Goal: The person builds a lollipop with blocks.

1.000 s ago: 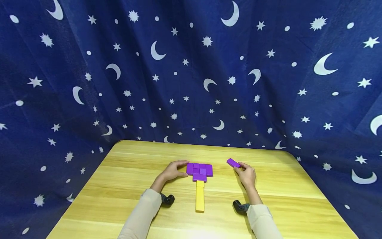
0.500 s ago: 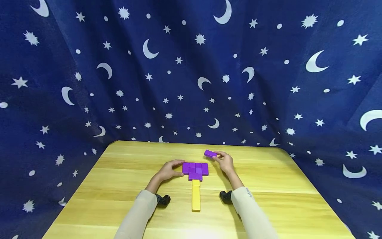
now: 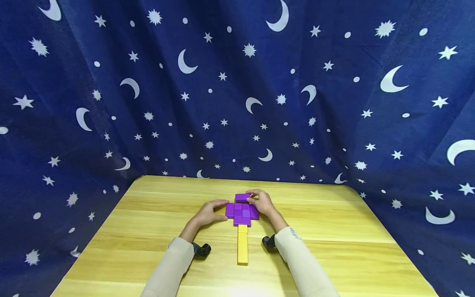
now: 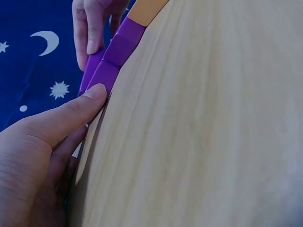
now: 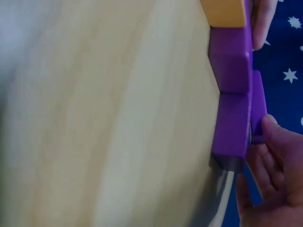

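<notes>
Purple blocks (image 3: pixel 242 212) lie flat on the wooden table (image 3: pixel 334 235), packed edge to edge into a wide cluster, w/ a long yellow block (image 3: pixel 242 243) running from the cluster's near edge toward the person. Right hand (image 3: pixel 262 202) pinches one more purple block (image 3: pixel 243 197) btwn thumb and fingers, holding it at the far edge of the cluster, touching or just above the top row; can't tell which from the head view. In the right wrist view that held block (image 5: pixel 256 106) sits against the side of the cluster, fingertips (image 5: pixel 270 125) curled onto its end. Left hand (image 3: pixel 209 212) rests on the table at the cluster's left side, fingers fairly straight, thumb tip (image 4: pixel 94 92) pressed against the end block; it grips nothing. Both sleeves are pale beige, w/ a small black wrist unit (image 3: pixel 202 249) under the left forearm and another (image 3: pixel 269 242) under the right. Dark blue cloth w/ white moons and stars (image 3: pixel 237 90) hangs behind and round the table.
</notes>
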Available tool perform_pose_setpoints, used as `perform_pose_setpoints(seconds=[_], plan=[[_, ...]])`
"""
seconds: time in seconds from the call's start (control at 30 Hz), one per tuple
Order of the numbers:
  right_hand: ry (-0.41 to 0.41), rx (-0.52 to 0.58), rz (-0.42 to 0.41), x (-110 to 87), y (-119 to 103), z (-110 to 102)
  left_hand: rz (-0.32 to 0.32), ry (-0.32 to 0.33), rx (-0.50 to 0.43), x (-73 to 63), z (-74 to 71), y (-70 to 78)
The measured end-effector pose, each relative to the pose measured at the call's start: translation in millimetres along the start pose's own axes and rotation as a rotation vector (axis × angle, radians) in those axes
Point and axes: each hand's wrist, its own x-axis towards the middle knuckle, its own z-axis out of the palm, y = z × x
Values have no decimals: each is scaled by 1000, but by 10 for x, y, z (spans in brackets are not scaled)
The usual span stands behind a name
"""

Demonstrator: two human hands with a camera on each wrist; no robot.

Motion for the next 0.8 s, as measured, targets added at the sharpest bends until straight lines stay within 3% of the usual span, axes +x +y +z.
perform_pose_setpoints(seconds=[0.2, 0.53, 0.8], plan=[[-30, -29, 16, -27, 3, 48, 1, 6, 4, 3, 19, -29], [-65, -15, 67, -30, 44, 48, -31, -2, 41, 3, 2, 47], [-43, 21, 72, -47, 48, 60, -30, -1, 41, 11, 10, 8]])
